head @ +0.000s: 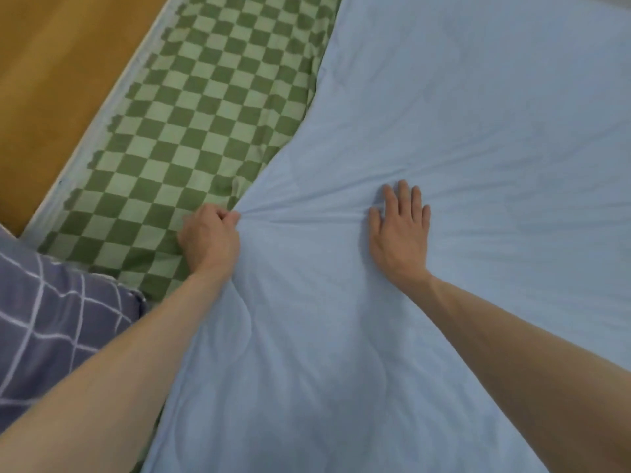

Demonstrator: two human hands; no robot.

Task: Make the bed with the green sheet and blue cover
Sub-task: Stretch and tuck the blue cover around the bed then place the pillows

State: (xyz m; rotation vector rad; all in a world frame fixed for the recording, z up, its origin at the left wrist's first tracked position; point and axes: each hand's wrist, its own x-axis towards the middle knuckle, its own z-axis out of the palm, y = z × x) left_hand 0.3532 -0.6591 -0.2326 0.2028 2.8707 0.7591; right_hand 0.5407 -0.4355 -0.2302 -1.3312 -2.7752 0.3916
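Observation:
The light blue cover (461,131) lies spread over most of the bed, filling the middle and right of the view. To its left the green checkered sheet (191,107) shows as a bare diagonal strip along the bed's edge. My left hand (210,238) is closed on the blue cover's left edge, and creases fan out from the pinch across the fabric. My right hand (399,233) lies flat on top of the cover with fingers spread, a little to the right of the left hand.
A purple pillow (51,319) with white grid lines sits at the lower left, touching the green sheet. A pale mattress edge (102,121) borders the sheet. Beyond it at the upper left is a wooden floor (58,63).

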